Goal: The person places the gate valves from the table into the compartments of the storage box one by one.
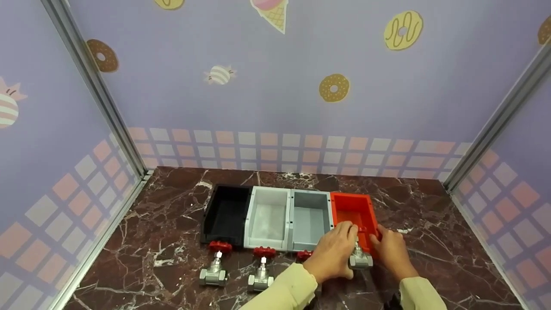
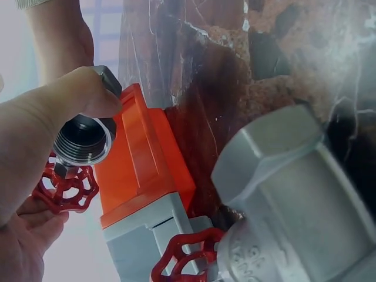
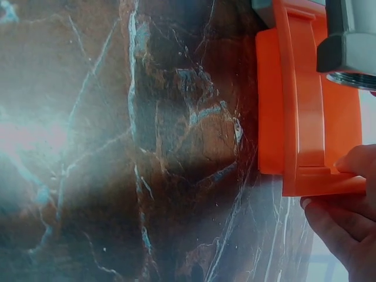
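Note:
My left hand (image 1: 331,252) grips a metal gate valve (image 1: 360,259) with a red handwheel, just over the near end of the orange bin (image 1: 352,201). The left wrist view shows the thumb across the threaded valve body (image 2: 88,140), with the fingers by its handwheel (image 2: 66,191). My right hand (image 1: 391,252) pinches the right side wall of that bin. In the right wrist view, the right thumb (image 3: 358,161) lies inside the bin wall and the fingers lie outside it.
Left of the orange bin stand a grey bin (image 1: 311,199), a white bin (image 1: 267,234) and a black bin (image 1: 228,215), side by side. Valves (image 1: 214,275) (image 1: 261,280) lie before them; another red handwheel (image 1: 304,255) shows beside my left forearm. Patterned panels (image 1: 267,103) enclose the marble-look tabletop (image 1: 172,241).

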`<state>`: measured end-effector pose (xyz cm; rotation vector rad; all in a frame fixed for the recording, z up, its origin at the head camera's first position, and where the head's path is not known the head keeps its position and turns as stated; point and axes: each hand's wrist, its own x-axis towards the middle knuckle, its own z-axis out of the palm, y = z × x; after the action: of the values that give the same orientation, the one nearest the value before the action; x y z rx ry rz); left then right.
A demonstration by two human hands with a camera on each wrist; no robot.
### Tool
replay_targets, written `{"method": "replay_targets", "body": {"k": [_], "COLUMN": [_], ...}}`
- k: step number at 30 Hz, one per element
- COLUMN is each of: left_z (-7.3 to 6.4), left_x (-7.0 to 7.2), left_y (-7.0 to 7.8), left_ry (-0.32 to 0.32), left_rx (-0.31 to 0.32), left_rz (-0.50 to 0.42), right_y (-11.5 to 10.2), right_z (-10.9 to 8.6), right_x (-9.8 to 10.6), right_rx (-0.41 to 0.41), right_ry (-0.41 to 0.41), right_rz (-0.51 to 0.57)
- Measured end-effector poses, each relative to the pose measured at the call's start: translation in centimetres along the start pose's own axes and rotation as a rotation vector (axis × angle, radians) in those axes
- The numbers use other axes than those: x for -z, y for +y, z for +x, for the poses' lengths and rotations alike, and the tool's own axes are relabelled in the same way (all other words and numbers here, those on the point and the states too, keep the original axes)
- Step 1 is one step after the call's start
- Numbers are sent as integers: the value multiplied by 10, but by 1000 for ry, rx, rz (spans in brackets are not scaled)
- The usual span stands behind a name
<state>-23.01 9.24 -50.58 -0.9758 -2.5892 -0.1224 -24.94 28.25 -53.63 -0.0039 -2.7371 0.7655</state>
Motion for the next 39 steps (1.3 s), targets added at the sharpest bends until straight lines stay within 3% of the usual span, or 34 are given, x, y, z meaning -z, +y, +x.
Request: {"method": "replay_targets", "body": {"k": [15, 39], "left_z": [9, 23], "left_x": [1, 0], "left_y": [-5, -9], "left_ry": [-55, -46], "left_rx": [26, 34], "left_rz": [24, 27], "right_y": [1, 1], "right_z": [2, 0], "right_x": [3, 1], "right_rx": [4, 23], "right_ry": [-31, -8], "right_rz": [-20, -40]}}
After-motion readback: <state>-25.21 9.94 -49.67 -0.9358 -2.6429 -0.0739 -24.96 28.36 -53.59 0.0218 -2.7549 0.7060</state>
